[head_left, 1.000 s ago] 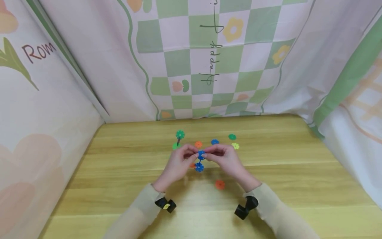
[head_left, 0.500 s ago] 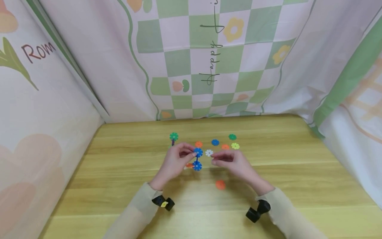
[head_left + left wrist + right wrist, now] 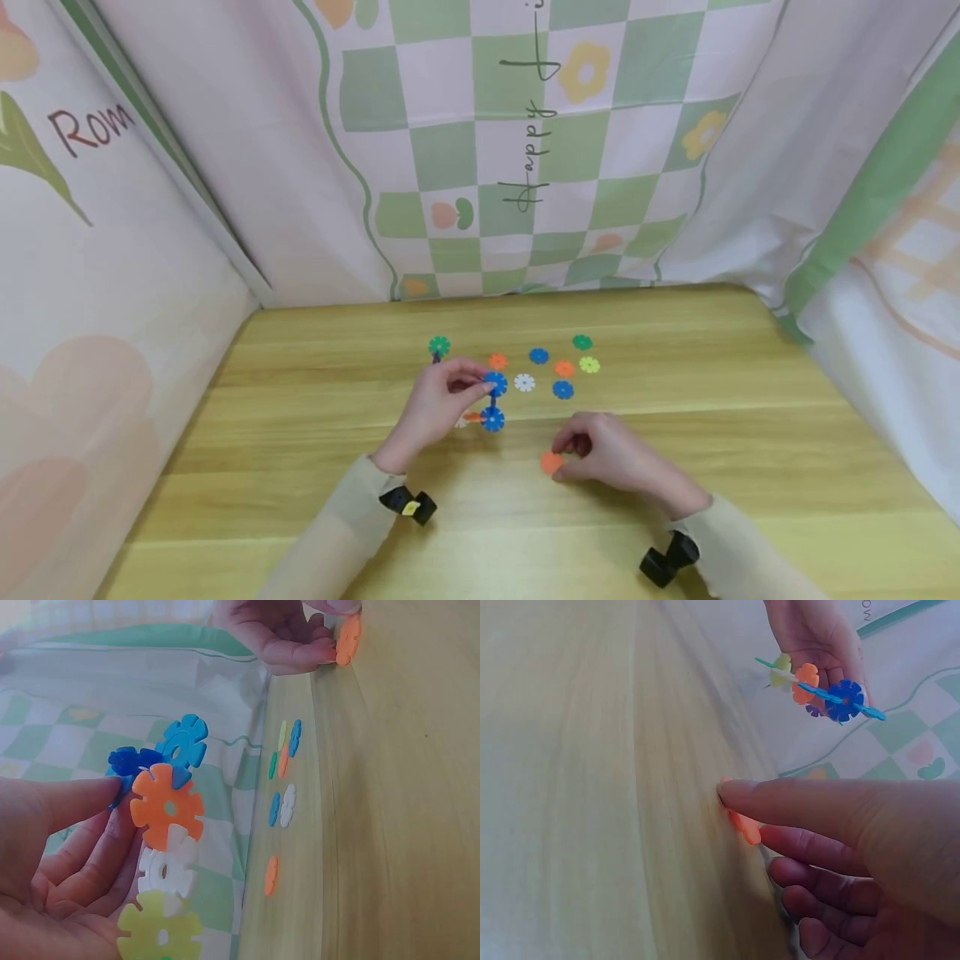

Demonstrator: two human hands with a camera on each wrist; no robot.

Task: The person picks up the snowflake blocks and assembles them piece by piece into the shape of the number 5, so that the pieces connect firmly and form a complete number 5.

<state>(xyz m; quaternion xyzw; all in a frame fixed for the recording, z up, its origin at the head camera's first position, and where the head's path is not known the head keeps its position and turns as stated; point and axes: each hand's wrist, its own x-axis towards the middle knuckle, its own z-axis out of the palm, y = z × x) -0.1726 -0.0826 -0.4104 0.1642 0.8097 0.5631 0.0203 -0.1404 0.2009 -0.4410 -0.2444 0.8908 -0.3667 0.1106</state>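
My left hand (image 3: pixel 438 400) pinches a blue notched disc (image 3: pixel 495 383) between thumb and fingers. That disc belongs to a chain of interlocked plastic snowflake discs. In the left wrist view the chain's orange disc (image 3: pixel 166 807), white disc (image 3: pixel 169 870) and yellow disc (image 3: pixel 160 928) hang in front of the palm. A green disc (image 3: pixel 439 346) marks the chain's far end in the head view, and the left hand hides part of the chain. Lower and to the right, my right hand (image 3: pixel 611 450) has thumb and fingertips at the edges of a loose orange snowflake disc (image 3: pixel 551 463) and pinches it.
Loose discs lie beyond the hands on the wooden table (image 3: pixel 337 350): a white one (image 3: pixel 524 382), blue ones (image 3: pixel 563 389), orange ones (image 3: pixel 497 361), a yellow one (image 3: pixel 589 365) and a green one (image 3: pixel 582 342). A patterned curtain (image 3: pixel 517 208) closes off the back.
My right hand has left the blue disc in the left hand, moved right, then down to the near orange disc. A loose blue disc now lies right of the white one.
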